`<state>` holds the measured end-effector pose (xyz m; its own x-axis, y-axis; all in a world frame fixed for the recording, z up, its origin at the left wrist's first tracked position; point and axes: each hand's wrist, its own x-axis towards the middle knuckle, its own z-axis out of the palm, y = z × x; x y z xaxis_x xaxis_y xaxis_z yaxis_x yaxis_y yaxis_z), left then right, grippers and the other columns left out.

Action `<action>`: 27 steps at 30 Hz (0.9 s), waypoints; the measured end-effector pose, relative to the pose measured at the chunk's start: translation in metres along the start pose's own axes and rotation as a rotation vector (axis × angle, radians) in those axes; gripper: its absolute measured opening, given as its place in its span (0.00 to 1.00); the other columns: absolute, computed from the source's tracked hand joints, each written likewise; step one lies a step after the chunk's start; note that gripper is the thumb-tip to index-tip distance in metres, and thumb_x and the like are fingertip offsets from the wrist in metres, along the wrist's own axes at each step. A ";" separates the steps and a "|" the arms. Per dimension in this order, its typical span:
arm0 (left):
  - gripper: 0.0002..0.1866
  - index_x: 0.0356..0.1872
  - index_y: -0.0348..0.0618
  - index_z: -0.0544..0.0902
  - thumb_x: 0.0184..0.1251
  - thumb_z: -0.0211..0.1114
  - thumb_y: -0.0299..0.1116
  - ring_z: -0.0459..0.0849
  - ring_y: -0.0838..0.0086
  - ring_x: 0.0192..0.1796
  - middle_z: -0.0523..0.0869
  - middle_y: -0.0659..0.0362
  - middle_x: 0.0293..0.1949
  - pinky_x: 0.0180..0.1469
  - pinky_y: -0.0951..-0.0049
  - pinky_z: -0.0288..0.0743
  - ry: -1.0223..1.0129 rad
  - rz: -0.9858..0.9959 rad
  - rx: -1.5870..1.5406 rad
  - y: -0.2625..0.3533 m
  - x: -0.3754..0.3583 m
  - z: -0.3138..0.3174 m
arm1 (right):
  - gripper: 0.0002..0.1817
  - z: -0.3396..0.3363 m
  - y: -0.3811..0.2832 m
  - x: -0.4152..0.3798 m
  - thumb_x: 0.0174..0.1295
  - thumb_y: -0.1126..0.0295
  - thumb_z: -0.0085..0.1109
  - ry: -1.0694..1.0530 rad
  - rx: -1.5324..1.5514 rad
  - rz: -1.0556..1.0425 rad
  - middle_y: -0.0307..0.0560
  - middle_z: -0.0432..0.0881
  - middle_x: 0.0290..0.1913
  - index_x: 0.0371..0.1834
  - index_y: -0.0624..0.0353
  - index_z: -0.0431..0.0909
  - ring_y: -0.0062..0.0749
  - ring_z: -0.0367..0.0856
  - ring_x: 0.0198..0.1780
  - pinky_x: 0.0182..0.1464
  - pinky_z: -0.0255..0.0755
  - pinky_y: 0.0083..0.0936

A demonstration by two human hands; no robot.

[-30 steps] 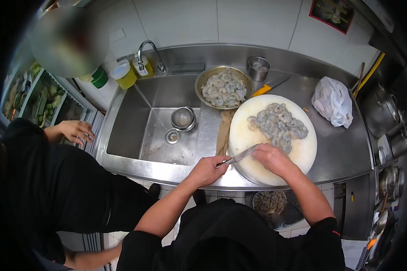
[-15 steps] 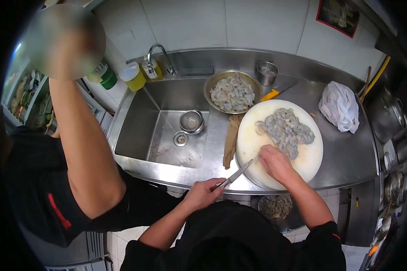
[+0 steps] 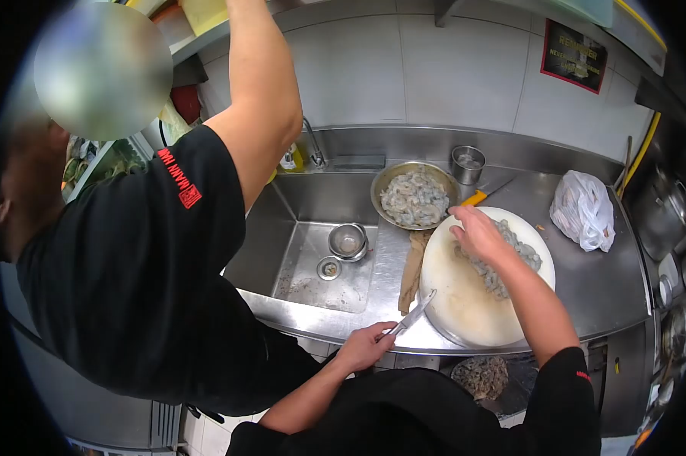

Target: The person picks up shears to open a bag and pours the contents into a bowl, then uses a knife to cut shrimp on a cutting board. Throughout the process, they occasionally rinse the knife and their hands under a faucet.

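Observation:
My left hand (image 3: 362, 347) is closed round the handle of a small knife (image 3: 414, 314), whose blade points up and right over the near left edge of the round white cutting board (image 3: 457, 304). My right hand (image 3: 480, 234) is above the board's far left side, close to the rim of a metal bowl. Its thumb and fingers are apart, with nothing visible between them. Peeled shrimp (image 3: 522, 252) lie in a pile on the board, partly hidden by my right hand and forearm. More shrimp (image 3: 415, 197) fill the metal bowl (image 3: 376, 199).
A co-worker (image 3: 138, 281) stands at my left, one arm raised across the sink (image 3: 282, 262). Small metal bowls (image 3: 347, 240) sit in the sink. Behind the board are an orange-handled knife (image 3: 475, 198) and a metal cup (image 3: 468, 173). A plastic bag (image 3: 582, 210) lies at right.
My right hand has moved from the board's near part up toward the bowl. My left hand still holds the knife. The co-worker has leaned in, raising an arm toward the shelf.

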<state>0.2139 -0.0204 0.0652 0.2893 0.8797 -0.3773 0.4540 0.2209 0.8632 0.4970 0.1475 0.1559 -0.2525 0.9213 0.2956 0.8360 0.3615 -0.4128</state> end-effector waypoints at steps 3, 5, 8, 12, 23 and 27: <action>0.22 0.63 0.46 0.77 0.69 0.62 0.37 0.76 0.83 0.23 0.87 0.62 0.32 0.29 0.79 0.75 -0.016 -0.020 0.012 -0.001 -0.001 -0.001 | 0.20 0.013 0.017 0.003 0.59 0.62 0.61 -0.343 -0.262 0.018 0.58 0.80 0.50 0.52 0.61 0.79 0.52 0.79 0.54 0.57 0.72 0.45; 0.22 0.63 0.45 0.76 0.70 0.60 0.38 0.78 0.82 0.23 0.87 0.63 0.31 0.30 0.78 0.76 -0.021 -0.016 0.048 -0.002 -0.001 -0.003 | 0.20 0.028 0.026 -0.008 0.58 0.60 0.62 -0.484 -0.356 -0.057 0.56 0.81 0.47 0.48 0.62 0.80 0.51 0.79 0.52 0.54 0.73 0.45; 0.22 0.64 0.48 0.75 0.71 0.59 0.39 0.78 0.81 0.23 0.87 0.62 0.32 0.31 0.76 0.76 -0.021 0.029 0.122 -0.012 0.000 -0.006 | 0.15 0.041 0.030 -0.037 0.56 0.62 0.62 -0.273 -0.367 -0.156 0.54 0.81 0.43 0.40 0.62 0.81 0.49 0.80 0.48 0.51 0.74 0.46; 0.22 0.64 0.49 0.76 0.71 0.59 0.40 0.79 0.78 0.26 0.87 0.60 0.34 0.34 0.74 0.77 -0.021 0.028 0.139 -0.009 -0.004 -0.014 | 0.10 0.042 0.032 -0.069 0.54 0.66 0.60 -0.172 -0.375 -0.214 0.51 0.82 0.41 0.36 0.59 0.82 0.46 0.80 0.49 0.53 0.71 0.45; 0.20 0.62 0.52 0.77 0.72 0.56 0.42 0.85 0.65 0.45 0.87 0.51 0.43 0.51 0.67 0.77 0.029 0.127 0.204 0.017 -0.006 -0.025 | 0.30 -0.014 -0.012 -0.105 0.46 0.59 0.69 -0.145 -0.125 0.006 0.61 0.73 0.58 0.52 0.64 0.78 0.54 0.67 0.63 0.66 0.57 0.50; 0.21 0.63 0.46 0.75 0.73 0.53 0.39 0.81 0.58 0.55 0.83 0.49 0.54 0.60 0.65 0.73 0.066 0.320 0.277 0.006 0.009 -0.019 | 0.45 -0.014 0.036 -0.134 0.49 0.56 0.69 0.089 -0.198 0.325 0.69 0.56 0.72 0.69 0.65 0.60 0.61 0.54 0.73 0.73 0.46 0.52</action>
<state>0.2030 -0.0032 0.0734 0.4017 0.9127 -0.0751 0.5620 -0.1810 0.8071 0.5684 0.0347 0.1133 0.0770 0.9640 0.2544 0.9455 0.0104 -0.3256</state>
